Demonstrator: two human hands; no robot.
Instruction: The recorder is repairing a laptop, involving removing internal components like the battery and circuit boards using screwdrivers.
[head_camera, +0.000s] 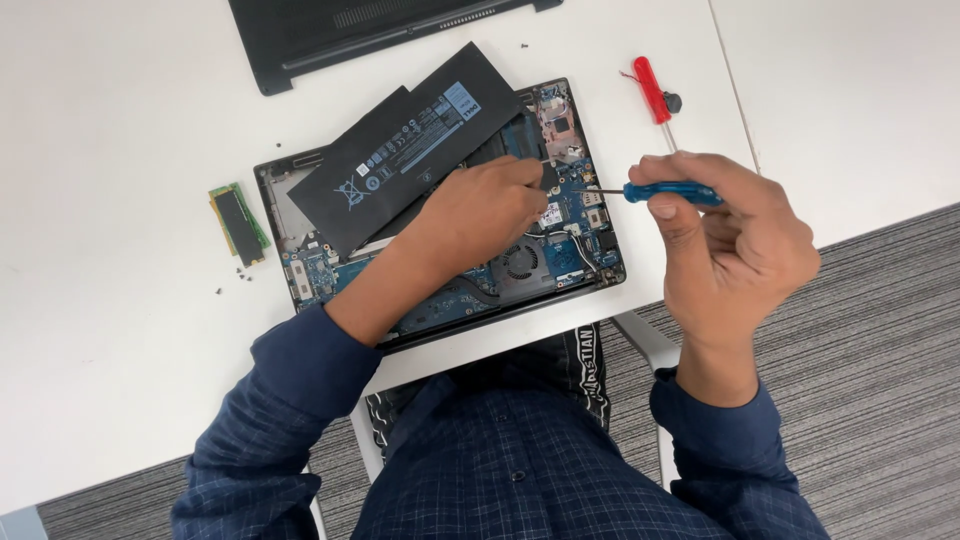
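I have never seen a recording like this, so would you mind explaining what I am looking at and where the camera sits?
There is no machine here: a person wears a camera on the head, so the one picture looks down at their own two hands over a white table. An opened laptop lies there with its circuit boards and fan exposed, and a flat black battery rests tilted across it. The left hand reaches into the laptop's insides. The right hand holds a blue-handled screwdriver, tip pointing at the board. Nearby lie a red-handled screwdriver, a small green circuit card, the removed black bottom cover and a few loose screws.
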